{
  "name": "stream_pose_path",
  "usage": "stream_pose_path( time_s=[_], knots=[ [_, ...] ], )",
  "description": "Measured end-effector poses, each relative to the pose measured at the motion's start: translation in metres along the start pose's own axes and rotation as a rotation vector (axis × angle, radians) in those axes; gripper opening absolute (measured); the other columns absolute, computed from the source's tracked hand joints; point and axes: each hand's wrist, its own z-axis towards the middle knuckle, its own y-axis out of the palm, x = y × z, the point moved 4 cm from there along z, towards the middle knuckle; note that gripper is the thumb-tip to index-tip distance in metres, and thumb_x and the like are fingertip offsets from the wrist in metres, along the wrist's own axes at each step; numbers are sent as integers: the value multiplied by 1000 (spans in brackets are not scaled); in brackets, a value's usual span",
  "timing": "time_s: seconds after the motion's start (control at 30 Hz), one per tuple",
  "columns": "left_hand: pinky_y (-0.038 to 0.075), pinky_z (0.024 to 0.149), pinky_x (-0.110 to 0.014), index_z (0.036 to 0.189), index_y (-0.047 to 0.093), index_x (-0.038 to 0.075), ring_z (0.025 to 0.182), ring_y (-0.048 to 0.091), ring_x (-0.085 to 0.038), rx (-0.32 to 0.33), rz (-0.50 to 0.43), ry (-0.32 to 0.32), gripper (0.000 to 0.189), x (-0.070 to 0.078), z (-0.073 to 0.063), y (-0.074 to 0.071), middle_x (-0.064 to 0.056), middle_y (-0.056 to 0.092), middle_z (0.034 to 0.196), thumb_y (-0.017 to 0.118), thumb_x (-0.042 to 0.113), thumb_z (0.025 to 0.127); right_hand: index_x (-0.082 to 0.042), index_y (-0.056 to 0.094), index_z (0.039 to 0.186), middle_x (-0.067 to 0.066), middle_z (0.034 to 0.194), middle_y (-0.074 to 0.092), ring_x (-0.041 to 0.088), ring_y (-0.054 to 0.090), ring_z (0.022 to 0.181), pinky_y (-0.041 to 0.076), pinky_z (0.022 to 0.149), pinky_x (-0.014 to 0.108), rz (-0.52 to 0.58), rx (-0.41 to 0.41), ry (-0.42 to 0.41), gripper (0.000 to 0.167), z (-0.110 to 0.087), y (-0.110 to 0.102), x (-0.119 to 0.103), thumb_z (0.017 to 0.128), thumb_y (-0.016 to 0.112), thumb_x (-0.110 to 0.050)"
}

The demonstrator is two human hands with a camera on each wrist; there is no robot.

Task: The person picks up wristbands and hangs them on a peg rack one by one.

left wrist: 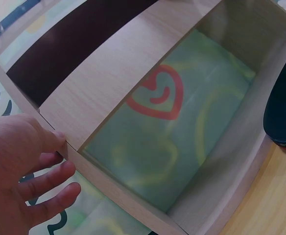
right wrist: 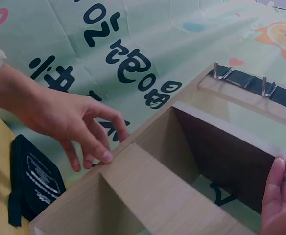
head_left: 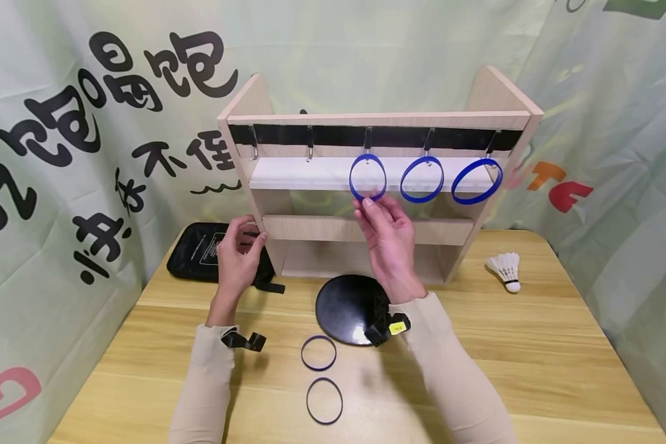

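Note:
My right hand [head_left: 390, 243] pinches the lower edge of a blue ring [head_left: 351, 179] between thumb and fingers. The ring's top meets the middle hook [head_left: 368, 139] of the wooden shelf [head_left: 366, 228]; whether the hook bears its weight I cannot tell. Two more blue rings [head_left: 422, 200] hang on the hooks to its right. My left hand [head_left: 238, 256] holds the shelf's left side panel, thumb on the front edge and fingers bent along the outside, as the right wrist view shows. On the table lie two thin dark rings, one [head_left: 319, 369] behind the other [head_left: 324, 423].
A round black disc [head_left: 344, 308] lies in front of the shelf, below my right wrist. Left of the shelf is a black zip case [head_left: 194, 253] with a strap. A shuttlecock [head_left: 504, 269] lies to the right. Two left hooks [head_left: 310, 145] carry nothing. Printed cloth hangs behind.

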Motion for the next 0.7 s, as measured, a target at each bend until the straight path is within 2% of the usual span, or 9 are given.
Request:
stream_pose_path(
  time_s=[0.27, 0.5, 0.7],
  knots=[
    [54, 74, -13, 135, 67, 4, 82, 67, -2, 1, -6, 3, 38, 0, 0, 1, -21, 79, 113, 79, 4, 99, -12, 71, 106, 3, 100, 83, 14, 80, 93, 65, 84, 23, -78, -6, 51, 25, -12, -18, 10, 105, 60, 11],
    [54, 74, -11, 135, 67, 3, 82, 66, -3, 2, 2, -1, 37, 0, 0, 2, -22, 79, 113, 78, 4, 100, -13, 70, 108, 0, 103, 83, 13, 79, 98, 65, 89, 25, -197, -34, 115, 23, -34, -39, 19, 105, 61, 8],
    [53, 75, -10, 135, 66, 3, 83, 67, -8, 3, 10, -2, 37, 1, 1, 0, -22, 78, 114, 78, 4, 100, -16, 71, 108, -1, 103, 83, 13, 79, 99, 65, 92, 28, -283, -81, 165, 28, -54, -54, 31, 103, 62, 10]
  ],
)
